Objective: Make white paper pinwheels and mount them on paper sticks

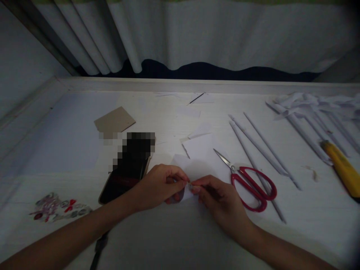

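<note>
My left hand (pixel 161 185) and my right hand (pixel 215 195) meet at the middle of the white table, fingertips pinched together. Between them is a tiny yellowish thing, too small and dim to name. Under and behind the fingers lie white paper pieces (pixel 201 144), one partly covered by my hands. Red-handled scissors (pixel 250 187) rest just right of my right hand, blades slightly apart and pointing up-left. A dark phone (pixel 132 168), partly blurred out, lies beyond my left forearm.
Rolled paper sticks (pixel 257 146) lie at the right, one under the scissors. Further right are a yellow-handled tool (pixel 341 170) and crumpled paper strips (pixel 309 105). A cardboard piece (pixel 115 120) and small beads and trinkets (pixel 56 208) are left; a curtain (pixel 197 37) hangs behind.
</note>
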Motion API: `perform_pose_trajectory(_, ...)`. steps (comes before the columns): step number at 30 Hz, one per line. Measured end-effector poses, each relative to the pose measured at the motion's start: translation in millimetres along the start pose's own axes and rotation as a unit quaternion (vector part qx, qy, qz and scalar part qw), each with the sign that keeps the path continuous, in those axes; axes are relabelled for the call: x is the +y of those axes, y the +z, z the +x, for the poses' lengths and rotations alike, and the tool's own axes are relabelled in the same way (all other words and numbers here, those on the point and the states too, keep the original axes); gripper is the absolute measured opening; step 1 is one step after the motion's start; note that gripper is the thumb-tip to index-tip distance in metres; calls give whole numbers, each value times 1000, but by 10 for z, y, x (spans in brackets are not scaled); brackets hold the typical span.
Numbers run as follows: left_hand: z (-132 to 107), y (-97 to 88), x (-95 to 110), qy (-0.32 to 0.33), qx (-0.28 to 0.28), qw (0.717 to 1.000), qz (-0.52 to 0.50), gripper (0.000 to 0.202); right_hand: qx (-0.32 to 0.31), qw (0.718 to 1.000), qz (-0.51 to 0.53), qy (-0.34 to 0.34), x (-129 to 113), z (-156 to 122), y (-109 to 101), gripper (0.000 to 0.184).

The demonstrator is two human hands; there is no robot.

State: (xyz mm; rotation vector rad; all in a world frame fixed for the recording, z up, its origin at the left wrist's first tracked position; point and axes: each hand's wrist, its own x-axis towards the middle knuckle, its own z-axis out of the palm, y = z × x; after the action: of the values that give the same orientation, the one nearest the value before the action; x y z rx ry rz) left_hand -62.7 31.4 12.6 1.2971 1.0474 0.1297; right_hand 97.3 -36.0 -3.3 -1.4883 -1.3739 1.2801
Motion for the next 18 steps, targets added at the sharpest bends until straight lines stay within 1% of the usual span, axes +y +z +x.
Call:
perform_pose_trajectory(6, -6, -9, -8, 14, -5, 1000, 4, 11, 0, 1000, 0, 3, -1, -4, 5, 10)
perform_pose_trajectory(18, 2, -11, 46, -6, -6, 1000, 9, 15, -1, 1000, 4, -12, 28, 0, 12, 9)
